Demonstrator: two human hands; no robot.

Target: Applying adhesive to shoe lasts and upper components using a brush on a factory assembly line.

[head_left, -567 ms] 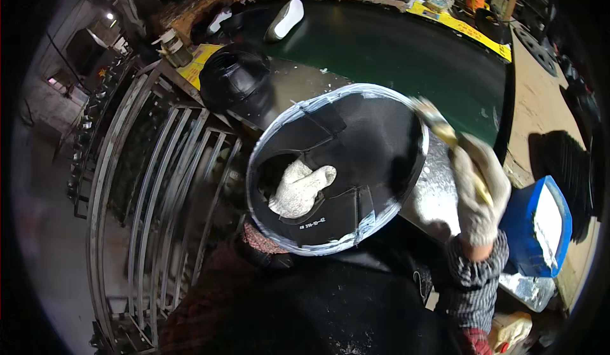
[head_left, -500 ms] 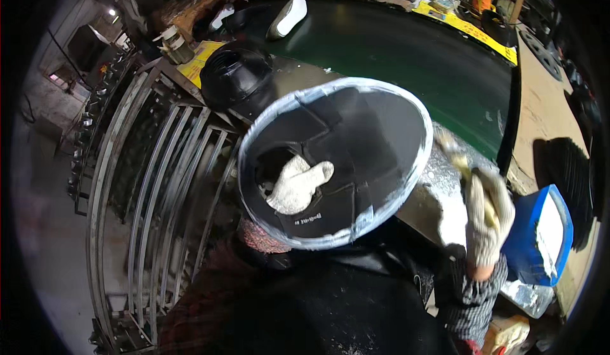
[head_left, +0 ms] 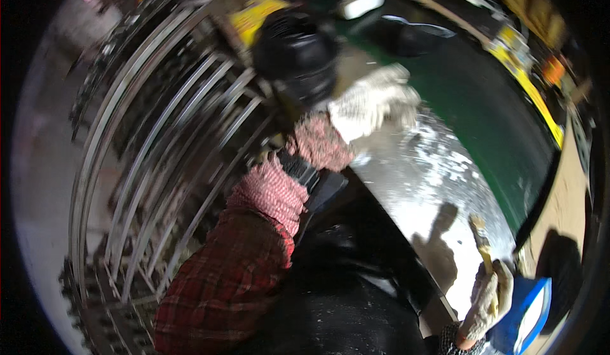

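My left hand (head_left: 375,102), in a white knit glove, reaches over the metal worktop (head_left: 406,177); its fingers look stretched out and blurred, with nothing visible in them. Beyond it, a black cone-shaped piece (head_left: 406,35) with a pale rim lies on the green belt (head_left: 483,94). Left of that hand stands a stack of black round cone-shaped pieces (head_left: 295,53). At the lower right my gloved right hand (head_left: 490,301) is closed round the handle of a brush (head_left: 481,240), bristles pointing away from me. Beside it sits a blue container (head_left: 524,314) with white stuff inside.
A metal rack (head_left: 159,145) of curved bars stands on the left. A white shoe-shaped thing (head_left: 362,1) lies at the belt's far end. Yellow strips (head_left: 534,107) edge the belt's far side. White smears cover part of the worktop.
The black piece with the white rim has left my left hand and now lies on the belt. My left hand shows bare of it. My right hand with the brush has moved lower in view.
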